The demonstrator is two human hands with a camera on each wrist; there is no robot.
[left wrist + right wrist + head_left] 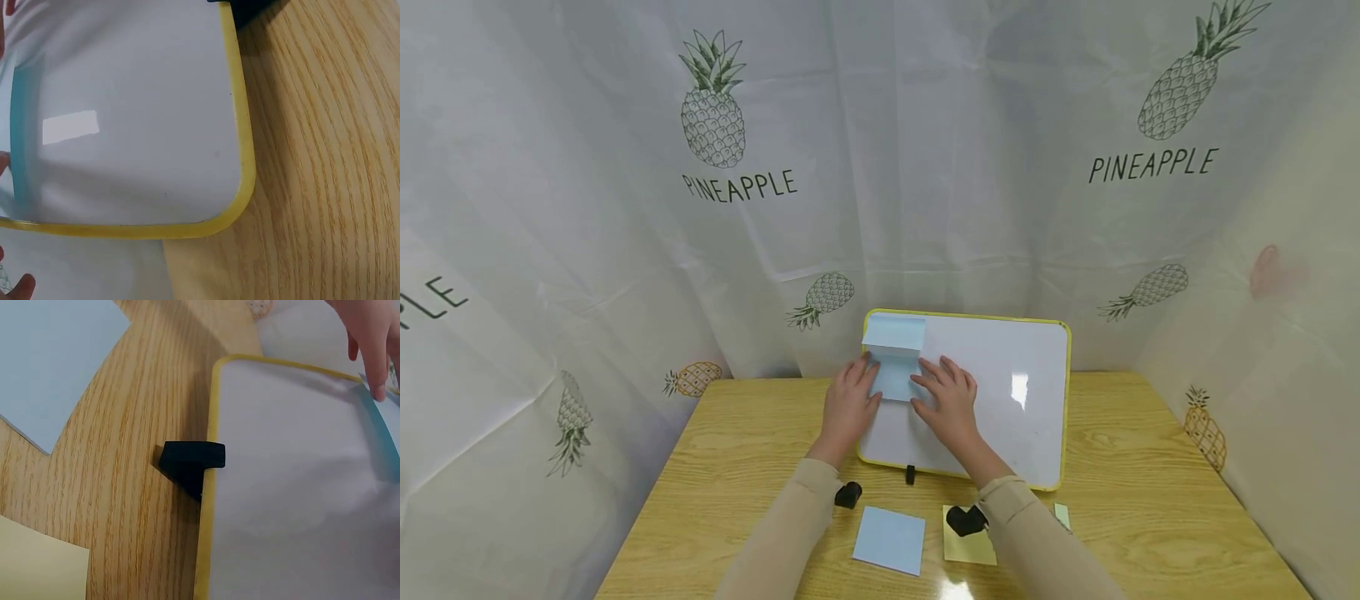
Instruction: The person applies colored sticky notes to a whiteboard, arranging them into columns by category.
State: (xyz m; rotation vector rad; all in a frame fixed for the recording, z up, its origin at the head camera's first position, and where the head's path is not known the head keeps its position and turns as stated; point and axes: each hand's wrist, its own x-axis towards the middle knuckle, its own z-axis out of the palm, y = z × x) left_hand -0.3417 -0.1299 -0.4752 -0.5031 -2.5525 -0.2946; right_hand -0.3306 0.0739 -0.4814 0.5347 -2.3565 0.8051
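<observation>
A light blue sticky note (897,379) lies on the whiteboard (992,392) at its upper left. Above it another light blue sticky note (893,331) has its lower edge standing out from the board. My left hand (850,404) is at the lower note's left edge, with its fingertips touching it; in the right wrist view a finger (377,381) meets the note's corner. On the other side, my right hand (949,402) spreads its fingers, the tips right at the note's right edge. Both hands have relaxed fingers, and neither pinches the paper.
The whiteboard has a yellow frame (247,169) and leans on a black clip-like support (190,456) at its lower edge. On the wooden table (760,442) lie a blue note pad (889,540), a yellow note pad (966,546) and a small pale green strip (1062,515). A pineapple-print curtain (925,208) hangs behind.
</observation>
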